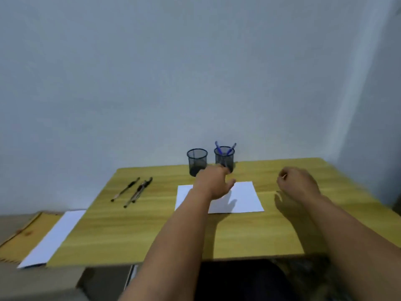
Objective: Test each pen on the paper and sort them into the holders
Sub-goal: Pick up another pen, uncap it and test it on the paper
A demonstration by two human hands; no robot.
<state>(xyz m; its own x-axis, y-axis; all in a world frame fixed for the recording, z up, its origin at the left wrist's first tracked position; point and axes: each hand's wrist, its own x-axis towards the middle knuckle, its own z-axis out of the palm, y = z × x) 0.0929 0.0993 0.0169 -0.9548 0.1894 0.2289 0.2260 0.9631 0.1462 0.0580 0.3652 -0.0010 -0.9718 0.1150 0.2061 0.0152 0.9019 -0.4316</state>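
A yellow wooden table [152,231] fills the lower half of the frame, its far edge against a pale wall [152,72] and its near edge running across the bottom. Broad bare wood lies open at the lower centre and along the right side.

At the centre, a white paper [245,198] lies flat. Behind it, near the far edge, stand two black mesh holders: the left holder [197,161] shows no pens, while the right holder [224,158] has blue pens [230,149] sticking up.

The left hand [213,182] reaches over the paper toward the base of the holders, thumb spread; its fingertips are blurred, so whether it grips anything cannot be told. The right hand [297,181] hovers right of the paper, fingers loosely curled, apparently empty.

Three dark pens [135,191] lie left of centre, well apart from both hands. A second white sheet [54,237] overhangs the table's lower left edge.
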